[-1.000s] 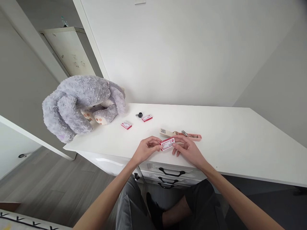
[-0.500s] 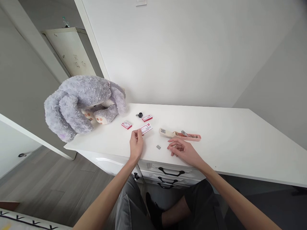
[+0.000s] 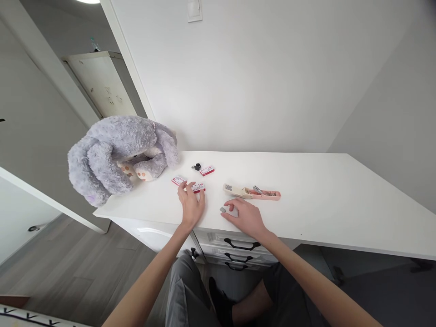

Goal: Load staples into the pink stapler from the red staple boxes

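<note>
My left hand (image 3: 191, 208) is over the table with its fingers spread. Its fingertips are at a small red-and-white box (image 3: 198, 187), which lies flat, and partly cover a second red-and-white box (image 3: 177, 180). My right hand (image 3: 245, 219) is low on the tabletop, thumb and forefinger apart on either side of a small grey block (image 3: 223, 210), like a strip of staples. Whether they touch it is hard to see. Just behind this hand lies a narrow cream-and-pink case (image 3: 235, 190), opened out, with a small metal item (image 3: 257, 189) inside.
A third red-and-white box (image 3: 207, 170) lies farther back beside a black key (image 3: 196, 167). A large grey plush toy (image 3: 119, 141) fills the left end of the white table (image 3: 316, 195). Drawers with black handles (image 3: 242, 245) are below the front edge.
My left hand has lowered the red-and-white box to the table and its fingers have spread. My right hand has moved left to the grey block. The camera view has shifted slightly.
</note>
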Demonstrator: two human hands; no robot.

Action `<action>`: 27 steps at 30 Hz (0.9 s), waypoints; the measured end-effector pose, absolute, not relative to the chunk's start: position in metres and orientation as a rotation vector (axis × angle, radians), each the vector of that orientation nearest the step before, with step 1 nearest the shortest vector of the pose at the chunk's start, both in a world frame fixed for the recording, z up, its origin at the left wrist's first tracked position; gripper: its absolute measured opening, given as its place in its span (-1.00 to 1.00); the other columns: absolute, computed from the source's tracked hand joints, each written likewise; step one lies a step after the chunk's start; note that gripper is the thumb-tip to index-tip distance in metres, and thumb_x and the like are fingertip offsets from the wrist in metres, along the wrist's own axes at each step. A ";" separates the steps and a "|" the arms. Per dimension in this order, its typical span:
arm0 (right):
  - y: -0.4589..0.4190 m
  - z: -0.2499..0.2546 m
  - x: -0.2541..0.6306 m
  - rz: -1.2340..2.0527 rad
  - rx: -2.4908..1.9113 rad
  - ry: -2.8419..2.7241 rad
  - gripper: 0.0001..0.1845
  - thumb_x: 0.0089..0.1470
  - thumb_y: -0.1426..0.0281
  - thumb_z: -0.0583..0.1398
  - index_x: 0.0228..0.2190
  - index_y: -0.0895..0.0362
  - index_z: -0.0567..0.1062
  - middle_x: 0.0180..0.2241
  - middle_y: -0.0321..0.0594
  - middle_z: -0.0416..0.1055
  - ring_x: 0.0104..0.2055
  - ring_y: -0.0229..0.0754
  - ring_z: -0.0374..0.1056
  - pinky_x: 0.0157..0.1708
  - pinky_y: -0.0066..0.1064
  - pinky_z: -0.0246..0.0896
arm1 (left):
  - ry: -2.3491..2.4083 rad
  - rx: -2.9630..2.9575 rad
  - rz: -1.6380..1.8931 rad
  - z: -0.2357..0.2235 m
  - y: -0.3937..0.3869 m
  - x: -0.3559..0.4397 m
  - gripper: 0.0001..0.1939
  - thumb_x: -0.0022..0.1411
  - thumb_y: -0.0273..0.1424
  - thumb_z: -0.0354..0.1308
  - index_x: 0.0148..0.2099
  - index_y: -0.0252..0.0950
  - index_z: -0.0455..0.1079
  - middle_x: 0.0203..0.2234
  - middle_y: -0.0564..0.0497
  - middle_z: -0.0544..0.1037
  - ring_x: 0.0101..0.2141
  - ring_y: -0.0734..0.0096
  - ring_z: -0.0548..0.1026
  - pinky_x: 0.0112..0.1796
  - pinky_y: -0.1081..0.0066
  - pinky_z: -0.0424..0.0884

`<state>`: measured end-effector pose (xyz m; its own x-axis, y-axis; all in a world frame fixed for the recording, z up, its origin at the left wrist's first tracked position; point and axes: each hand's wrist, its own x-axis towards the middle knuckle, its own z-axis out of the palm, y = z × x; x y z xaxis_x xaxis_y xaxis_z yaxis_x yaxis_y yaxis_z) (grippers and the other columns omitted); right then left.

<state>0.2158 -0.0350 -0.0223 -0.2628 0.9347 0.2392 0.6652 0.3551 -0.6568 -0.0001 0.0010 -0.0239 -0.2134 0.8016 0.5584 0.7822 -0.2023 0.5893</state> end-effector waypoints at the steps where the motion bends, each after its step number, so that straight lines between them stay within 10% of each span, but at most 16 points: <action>1: -0.034 -0.023 0.211 0.536 -1.393 -2.026 -0.76 0.18 0.12 0.29 -0.18 -0.03 0.58 -0.22 -0.30 0.55 -0.37 -0.17 0.43 -0.36 -0.31 0.19 | 1.948 2.046 1.403 -0.022 -0.002 0.003 -0.58 0.37 -0.29 0.10 0.21 -0.30 0.25 0.26 -0.33 0.13 0.34 -0.12 0.10 0.29 -0.14 0.09; 15: -0.030 0.004 0.285 0.726 -1.197 -1.677 -0.64 0.21 0.02 0.24 -0.19 0.02 0.62 -0.11 -0.15 0.63 -0.14 -0.02 0.53 -0.24 -0.25 0.39 | 1.348 2.806 0.605 -0.005 -0.015 0.017 -0.40 0.48 -0.43 -0.16 0.50 -0.10 -0.04 0.48 0.02 0.05 0.44 0.06 -0.02 0.35 -0.08 0.08; 27: 0.009 0.006 0.339 0.500 -1.319 -1.857 -0.68 0.29 0.09 0.16 -0.15 -0.02 0.62 -0.05 -0.16 0.58 -0.17 -0.05 0.52 -0.18 -0.18 0.43 | 1.329 2.802 0.610 -0.011 -0.012 0.014 -0.44 0.46 -0.47 -0.13 0.44 -0.13 0.15 0.39 0.05 0.27 0.38 0.09 0.12 0.33 -0.08 0.15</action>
